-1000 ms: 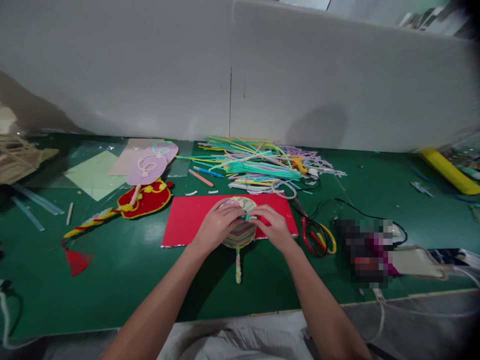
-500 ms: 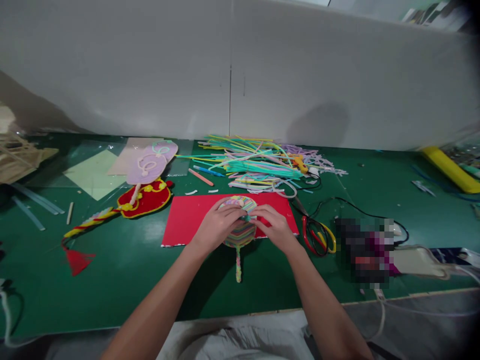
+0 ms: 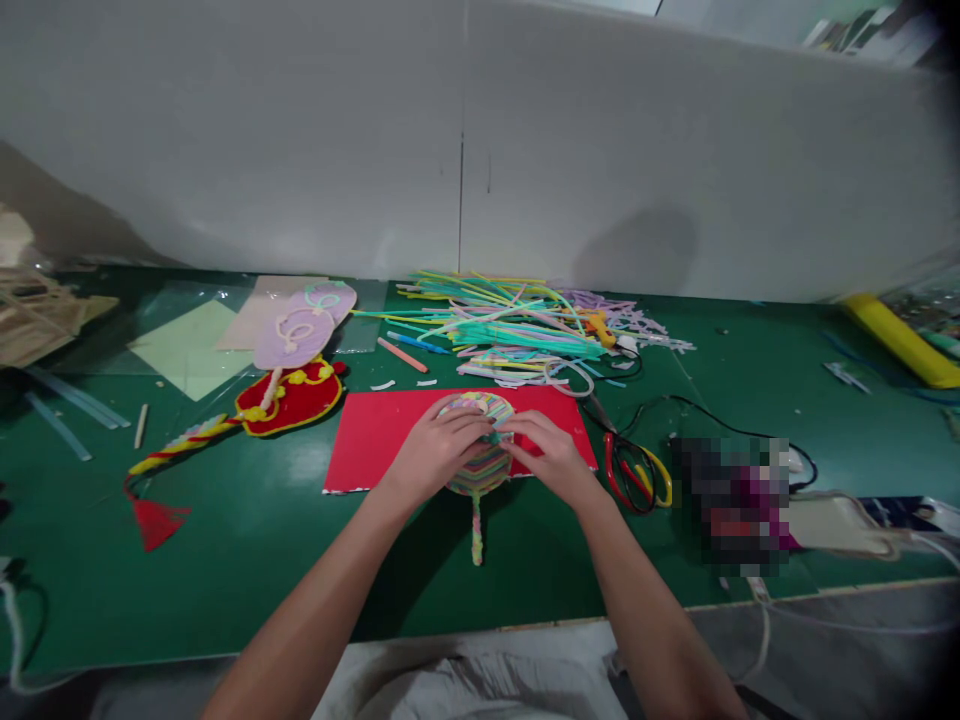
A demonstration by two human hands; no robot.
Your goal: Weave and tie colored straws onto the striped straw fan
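A round fan (image 3: 480,474) covered in wavy pastel pipe-cleaner stripes lies before me. Its twisted, multicoloured handle (image 3: 477,530) points toward the table's front edge. Over the fan's left half is my left hand (image 3: 448,445), with its fingers bent and closed at the middle. From the other side comes my right hand (image 3: 546,450), its thumb and fingers pinched together. Between the fingertips of both hands shows a small teal piece (image 3: 496,436), partly hidden, close against the fan's face. Under the fan is a red board (image 3: 367,440).
A heap of pipe cleaners (image 3: 510,330) lies behind the board, with an orange glue gun (image 3: 598,328) in it. Red-and-yellow-handled scissors (image 3: 637,475) and a black cable lie right. At left are a lilac fan (image 3: 300,325) and a red fan (image 3: 319,400) with tassel (image 3: 156,522).
Both hands stay nearly in place over the fan. Only the fingertips shift slightly around the small teal piece.
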